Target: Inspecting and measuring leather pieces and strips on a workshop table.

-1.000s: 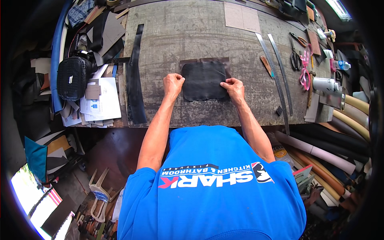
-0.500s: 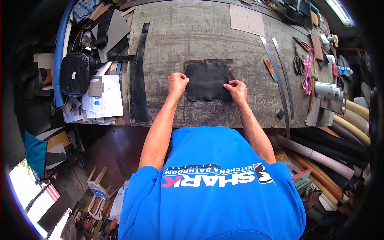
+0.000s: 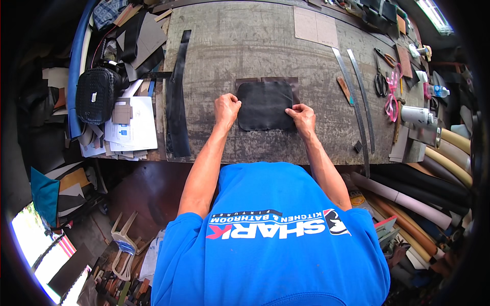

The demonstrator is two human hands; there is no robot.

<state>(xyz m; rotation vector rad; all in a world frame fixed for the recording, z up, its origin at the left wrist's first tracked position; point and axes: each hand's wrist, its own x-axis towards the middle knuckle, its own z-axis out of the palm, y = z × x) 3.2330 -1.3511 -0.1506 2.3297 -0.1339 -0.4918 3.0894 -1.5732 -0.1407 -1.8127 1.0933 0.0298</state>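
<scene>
A black leather panel (image 3: 265, 106) with rounded corners lies over a dark brown leather piece (image 3: 279, 79), whose far edge and right side show from beneath. At the panel's left edge, my left hand (image 3: 227, 108) is closed, its thumb and forefinger pinching the rim. My right hand (image 3: 303, 116) grips the opposite edge between thumb and fingers, slightly nearer to me. Both forearms reach in over the near side of the worn wooden table (image 3: 224, 56).
Long black strips (image 3: 178, 102) lie to the left, near a black woven bag (image 3: 96, 95) and papers. On the right are metal rulers (image 3: 363, 102), scissors (image 3: 381, 84), pink-handled scissors (image 3: 392, 97) and a white can (image 3: 416, 114). Cardboard sheets (image 3: 315, 26) rest at the far side.
The black panel lies a little flatter, its diagonal crease at the upper right fainter. Both hands keep nearly the same places and grips.
</scene>
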